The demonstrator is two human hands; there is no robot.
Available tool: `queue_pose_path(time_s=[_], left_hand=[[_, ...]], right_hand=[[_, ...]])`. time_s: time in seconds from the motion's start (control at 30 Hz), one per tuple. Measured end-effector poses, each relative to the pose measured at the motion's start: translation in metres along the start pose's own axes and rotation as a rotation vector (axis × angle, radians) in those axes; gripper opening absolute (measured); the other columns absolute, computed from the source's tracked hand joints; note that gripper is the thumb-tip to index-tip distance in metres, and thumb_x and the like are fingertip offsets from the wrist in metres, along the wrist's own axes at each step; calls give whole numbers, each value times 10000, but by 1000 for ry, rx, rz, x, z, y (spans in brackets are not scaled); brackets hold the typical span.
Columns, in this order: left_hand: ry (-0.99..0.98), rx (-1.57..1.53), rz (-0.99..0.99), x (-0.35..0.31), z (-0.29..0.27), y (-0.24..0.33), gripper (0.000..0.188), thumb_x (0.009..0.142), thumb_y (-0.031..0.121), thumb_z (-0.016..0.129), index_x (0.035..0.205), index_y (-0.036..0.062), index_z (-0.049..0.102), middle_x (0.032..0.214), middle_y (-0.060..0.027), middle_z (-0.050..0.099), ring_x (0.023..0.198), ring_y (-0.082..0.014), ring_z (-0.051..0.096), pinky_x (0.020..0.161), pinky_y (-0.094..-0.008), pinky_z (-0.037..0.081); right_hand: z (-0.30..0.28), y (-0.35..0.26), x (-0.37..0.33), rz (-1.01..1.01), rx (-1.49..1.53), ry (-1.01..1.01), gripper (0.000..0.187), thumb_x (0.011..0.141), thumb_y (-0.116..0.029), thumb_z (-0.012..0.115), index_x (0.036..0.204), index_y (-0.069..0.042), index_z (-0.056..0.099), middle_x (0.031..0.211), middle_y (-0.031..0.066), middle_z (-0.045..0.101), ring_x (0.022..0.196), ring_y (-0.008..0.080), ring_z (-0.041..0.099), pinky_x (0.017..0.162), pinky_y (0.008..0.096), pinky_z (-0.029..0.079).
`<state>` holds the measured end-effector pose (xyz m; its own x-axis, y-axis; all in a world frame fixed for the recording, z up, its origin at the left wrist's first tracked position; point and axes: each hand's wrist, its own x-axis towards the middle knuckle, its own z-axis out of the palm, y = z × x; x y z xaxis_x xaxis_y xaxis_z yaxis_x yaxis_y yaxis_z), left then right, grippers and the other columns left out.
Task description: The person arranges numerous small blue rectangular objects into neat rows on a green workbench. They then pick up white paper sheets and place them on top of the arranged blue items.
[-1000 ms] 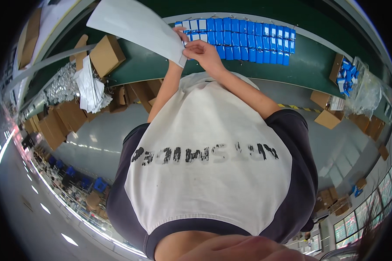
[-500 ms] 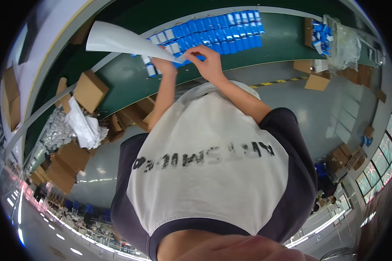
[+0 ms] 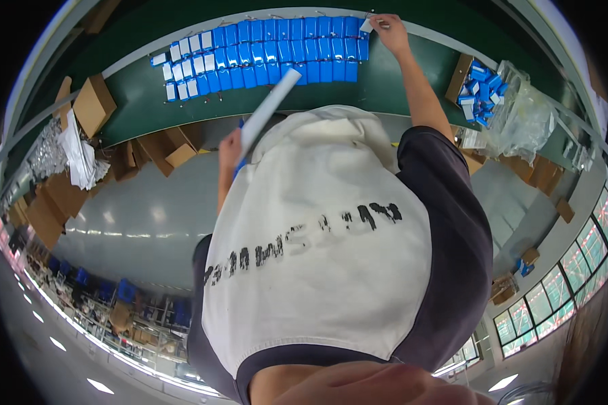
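Several rows of blue wrapped battery packs (image 3: pixel 277 52) with short wires lie along the green table. Packs at the left end carry white labels (image 3: pixel 180 69). My right hand (image 3: pixel 390 32), fingers pinched, holds a small white label (image 3: pixel 367 25) over the far right corner of the rows. Close to my body on the left, my left hand (image 3: pixel 230 150) is closed on a white label sheet (image 3: pixel 270 108), seen nearly edge-on. Something blue shows beside that hand, too little to name.
A cardboard box of loose blue packs (image 3: pixel 481 88) and clear plastic bags (image 3: pixel 523 115) stand at the table's right end. On the left are an open carton (image 3: pixel 93 104), white crumpled wrapping (image 3: pixel 78 158) and more cartons (image 3: pixel 169 148) below the table edge.
My right hand has left the sheet and reached out to the right end of the rows with a label. My left hand has drawn the sheet back toward my body, and the view has shifted.
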<state>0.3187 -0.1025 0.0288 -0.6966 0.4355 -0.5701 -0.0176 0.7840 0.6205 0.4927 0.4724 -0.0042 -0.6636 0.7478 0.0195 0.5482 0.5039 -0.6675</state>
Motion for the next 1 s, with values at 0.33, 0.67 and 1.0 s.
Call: queue_pose_path(time_s=[0.33, 0.67, 1.0], left_hand=[[74, -27, -190, -66, 84, 46, 416, 1010, 383, 576, 933, -16, 666, 813, -246, 665, 698, -318, 638, 681, -422, 480], [-12, -34, -247, -77, 98, 22, 417, 1014, 389, 568, 965, -9, 685, 801, -198, 683, 701, -246, 613, 691, -392, 482], [-45, -60, -298, -72, 100, 24, 418, 1013, 382, 552, 991, -13, 684, 799, -192, 680, 718, -212, 608, 703, -383, 481]], right_hand=[[18, 26, 31, -76, 38, -253, 224, 921, -286, 733, 1068, -119, 756, 958, 91, 744, 848, 226, 721, 793, 337, 559], [28, 45, 35, -66, 46, -215, 210, 921, -244, 731, 1063, -91, 747, 1005, 102, 755, 913, 251, 733, 836, 363, 562], [30, 38, 23, -50, 81, -191, 189, 915, -235, 734, 1052, -106, 753, 988, 97, 749, 901, 256, 729, 805, 363, 570]])
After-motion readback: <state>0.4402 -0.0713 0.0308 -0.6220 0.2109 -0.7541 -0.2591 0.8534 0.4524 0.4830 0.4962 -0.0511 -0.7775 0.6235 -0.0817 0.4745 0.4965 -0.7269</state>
